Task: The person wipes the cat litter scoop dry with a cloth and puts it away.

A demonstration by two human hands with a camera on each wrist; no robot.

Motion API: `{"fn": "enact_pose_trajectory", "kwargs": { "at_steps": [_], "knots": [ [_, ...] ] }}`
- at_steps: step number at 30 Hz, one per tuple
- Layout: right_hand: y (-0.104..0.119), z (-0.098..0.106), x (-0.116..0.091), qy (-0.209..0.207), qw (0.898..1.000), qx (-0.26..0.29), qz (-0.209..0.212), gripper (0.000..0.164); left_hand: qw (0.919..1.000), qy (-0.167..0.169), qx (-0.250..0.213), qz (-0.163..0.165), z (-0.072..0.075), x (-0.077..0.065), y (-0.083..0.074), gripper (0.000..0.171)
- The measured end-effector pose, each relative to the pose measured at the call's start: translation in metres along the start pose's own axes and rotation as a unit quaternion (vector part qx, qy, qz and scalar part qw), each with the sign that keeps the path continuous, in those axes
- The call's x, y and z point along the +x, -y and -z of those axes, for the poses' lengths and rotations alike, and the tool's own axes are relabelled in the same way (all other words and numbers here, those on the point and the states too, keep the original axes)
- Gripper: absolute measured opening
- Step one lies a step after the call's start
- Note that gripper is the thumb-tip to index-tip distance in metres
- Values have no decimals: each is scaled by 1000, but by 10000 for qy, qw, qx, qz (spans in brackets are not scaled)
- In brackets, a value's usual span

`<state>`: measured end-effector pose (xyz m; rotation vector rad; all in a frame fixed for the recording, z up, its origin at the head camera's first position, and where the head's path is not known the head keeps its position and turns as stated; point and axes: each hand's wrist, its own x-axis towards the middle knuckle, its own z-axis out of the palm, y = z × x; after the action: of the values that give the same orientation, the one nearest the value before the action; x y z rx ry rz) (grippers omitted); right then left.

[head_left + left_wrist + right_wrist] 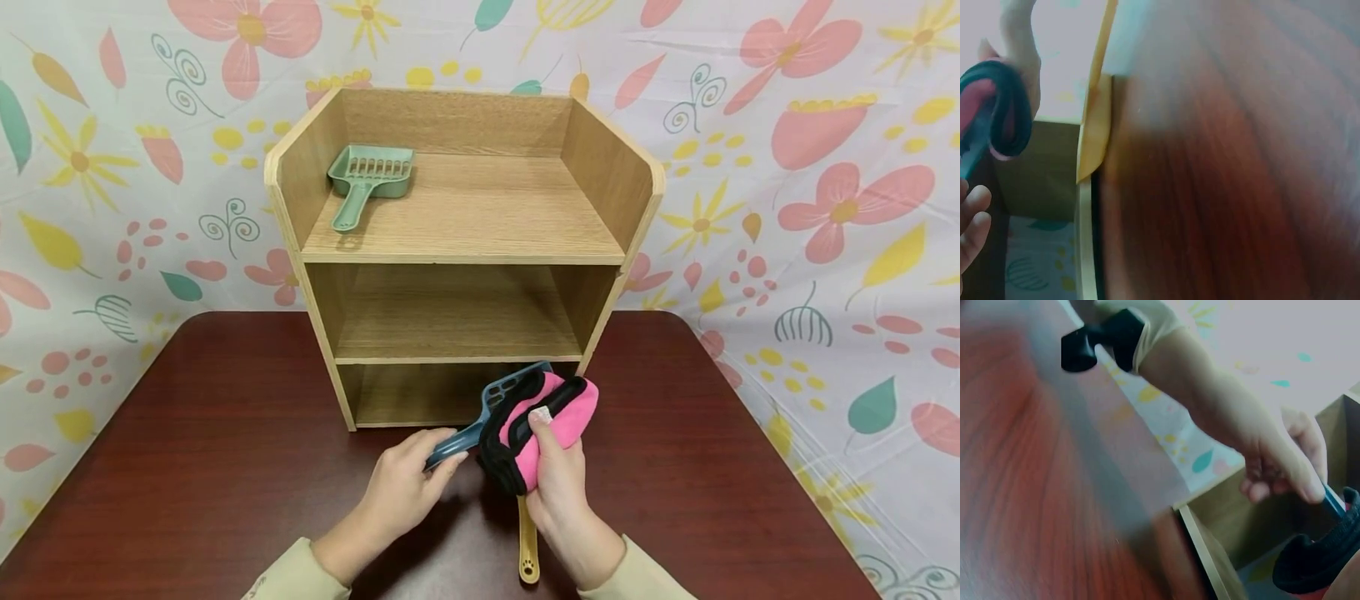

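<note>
My left hand (408, 477) grips the handle of a blue litter scoop (457, 446), whose slotted head (510, 387) points up and right. My right hand (561, 483) holds a folded pink and black cloth (573, 410) against the scoop, its thumb on top near a white tag; the cloth covers part of the scoop's head. Below the cloth, a yellow scoop (1099, 134) lies on the table, its handle with a paw-print cutout (528, 542) toward me. In the right wrist view, my left hand (1260, 444) pinches the blue handle.
A wooden shelf unit (461, 258) with three levels stands at the table's back. On its top level, at left, sits a green litter scoop (356, 200) with a green tray (397, 185). A floral cloth backdrop (825, 250) hangs behind the dark red table (187, 483).
</note>
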<state>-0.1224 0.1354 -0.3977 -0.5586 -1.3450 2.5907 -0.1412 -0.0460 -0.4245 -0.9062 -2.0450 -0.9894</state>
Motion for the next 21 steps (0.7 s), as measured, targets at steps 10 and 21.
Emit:
{"fn": "enact_pose_trajectory", "kwargs": {
  "at_steps": [10,21],
  "knots": [
    [-6,-3,-7,122,9997,-94,-192,51,9992,236,133,-287,-6,-2,-3,23],
    [5,14,4,-283,9971,-700,75,50,9965,558,176,-605,5,1,2,22]
  ]
}}
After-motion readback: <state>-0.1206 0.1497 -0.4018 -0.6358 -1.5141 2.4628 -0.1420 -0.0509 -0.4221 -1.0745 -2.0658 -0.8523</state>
